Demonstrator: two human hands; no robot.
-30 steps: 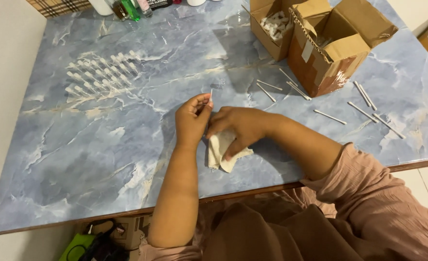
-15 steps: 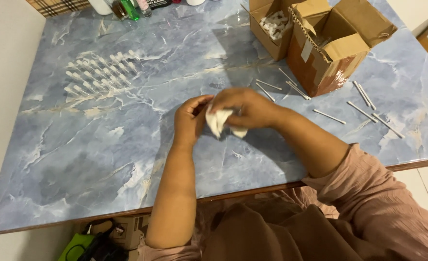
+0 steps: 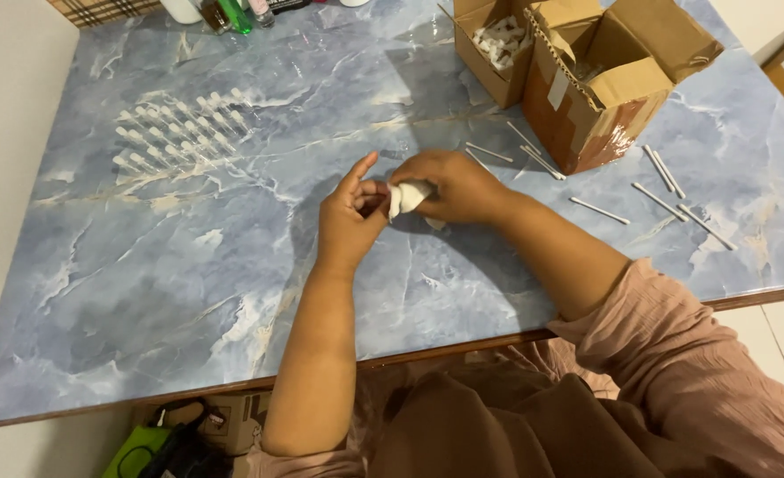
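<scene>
My right hand (image 3: 458,186) grips a crumpled white cloth (image 3: 406,196) just above the blue marble table (image 3: 233,283). My left hand (image 3: 349,212) meets it from the left, thumb and fingers pinched at the cloth's edge with the index finger raised. Whatever small item is pinched there is hidden by the fingers. Both hands hover over the middle of the table.
Rows of small clear vials (image 3: 180,133) stand at the back left. Two open cardboard boxes (image 3: 587,71) sit at the back right, with several thin white sticks (image 3: 600,211) scattered beside them. Bottles (image 3: 233,13) line the far edge. Bags (image 3: 171,443) lie under the table.
Both hands have lifted the white cloth off the table and moved it slightly away from me. The right hand now closes over it while the left pinches at its edge.
</scene>
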